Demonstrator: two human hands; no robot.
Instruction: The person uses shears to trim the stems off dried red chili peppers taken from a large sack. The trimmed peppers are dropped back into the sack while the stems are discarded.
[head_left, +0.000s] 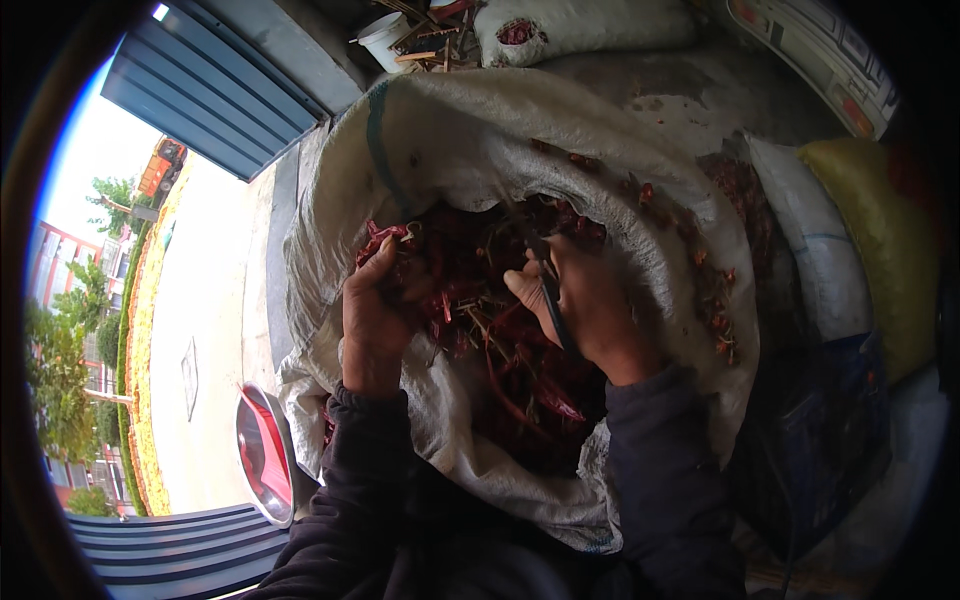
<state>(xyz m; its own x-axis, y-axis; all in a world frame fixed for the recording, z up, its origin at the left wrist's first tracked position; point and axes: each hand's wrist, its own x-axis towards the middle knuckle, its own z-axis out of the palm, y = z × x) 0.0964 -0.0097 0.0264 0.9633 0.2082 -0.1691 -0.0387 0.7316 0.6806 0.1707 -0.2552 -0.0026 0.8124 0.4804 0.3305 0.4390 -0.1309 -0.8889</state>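
Observation:
A large white woven sack (465, 127) lies open before me, its rim rolled down around a heap of dried red chili peppers (517, 375). At the heap's left side, my left hand (379, 315) grips a bunch of dried chilies (382, 238), thumb on top. My right hand (592, 307) is above the heap on the right, closed around a dark-handled bladed tool (553, 300), possibly scissors. Its blade points up and away, blurred. Whether the blade touches a pepper cannot be made out. Chili stem bits (720, 322) lie on the sack's right fold.
A steel basin (262, 457) with something red stands at lower left, near blue corrugated metal panels (217, 82). At the back are a white bucket (382, 37), wood scraps (435, 45) and another filled sack (585, 30). White (817, 247) and yellow (874, 240) sacks lie right.

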